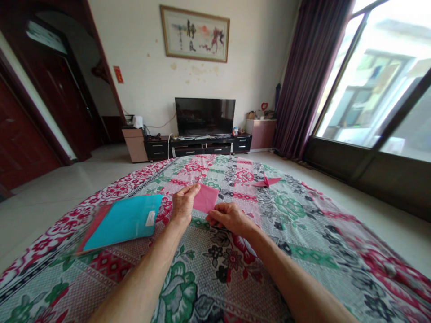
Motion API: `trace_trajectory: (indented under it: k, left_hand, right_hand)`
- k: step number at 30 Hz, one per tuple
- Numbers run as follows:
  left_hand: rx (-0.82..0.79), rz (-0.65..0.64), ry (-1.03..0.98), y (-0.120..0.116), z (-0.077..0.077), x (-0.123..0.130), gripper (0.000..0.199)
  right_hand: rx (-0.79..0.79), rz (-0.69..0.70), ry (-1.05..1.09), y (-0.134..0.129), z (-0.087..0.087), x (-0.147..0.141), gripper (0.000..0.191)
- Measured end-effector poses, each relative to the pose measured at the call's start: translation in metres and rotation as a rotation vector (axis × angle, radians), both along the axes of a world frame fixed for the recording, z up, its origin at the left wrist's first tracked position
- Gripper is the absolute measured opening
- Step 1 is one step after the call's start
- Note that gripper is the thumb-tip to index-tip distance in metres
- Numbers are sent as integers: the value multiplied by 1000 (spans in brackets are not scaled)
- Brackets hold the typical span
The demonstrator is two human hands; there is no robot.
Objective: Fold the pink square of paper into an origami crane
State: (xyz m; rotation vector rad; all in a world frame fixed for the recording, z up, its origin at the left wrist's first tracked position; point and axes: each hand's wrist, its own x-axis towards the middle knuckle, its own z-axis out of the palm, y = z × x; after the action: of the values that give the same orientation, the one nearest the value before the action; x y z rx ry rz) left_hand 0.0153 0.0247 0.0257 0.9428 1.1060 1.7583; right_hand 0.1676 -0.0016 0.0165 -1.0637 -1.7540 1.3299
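Observation:
A pink square of folded paper (206, 198) is held up between my hands, above the patterned tablecloth. My left hand (183, 202) grips its left edge, with the thumb on top near the upper corner. At the lower right corner, my right hand (229, 216) pinches the paper between thumb and curled fingers. Farther off on the right lies a pink folded paper bird (267, 181) with spread wings. To the left of my left hand rests a flat pack of paper (126, 222), blue on top with a white label and a red sheet showing beneath.
A floral tablecloth (289, 206) covers the round table under my arms. Beyond it stand a low black TV cabinet (188, 147) and a television (205, 117). Purple curtains (306, 76) and a large window are at the right, dark red doors at the left.

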Motion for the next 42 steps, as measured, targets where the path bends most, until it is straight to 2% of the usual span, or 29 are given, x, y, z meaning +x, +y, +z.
trace_trajectory:
  k: [8, 15, 20, 25, 27, 33, 38, 42]
  left_hand:
    - [-13, -21, -2, 1, -4, 0, 36]
    - [-20, -80, -34, -2, -2, 4, 33]
    - [-30, -151, -23, -4, -3, 4, 30]
    - [-65, -222, 38, -9, -2, 7, 30]
    - [-68, -225, 68, -10, -2, 8, 32]
    - [-60, -268, 165, -9, -3, 5, 34]
    - [-16, -212, 348, -6, -8, 5, 32]
    - [70, -186, 348, -5, -6, 6, 32]
  right_hand:
    - [-21, -3, 27, 2, 0, 2, 29]
    - [-66, -69, 169, 5, -7, 3, 33]
    - [-118, -50, 276, 2, -1, 6, 35]
    - [-133, -188, 410, 3, -2, 8, 37]
    - [-130, -220, 408, 4, -4, 9, 35]
    - [-153, -107, 394, 6, -5, 15, 38]
    - [-124, -101, 318, 4, -2, 14, 36]
    - [-86, -124, 319, 3, -1, 11, 33]
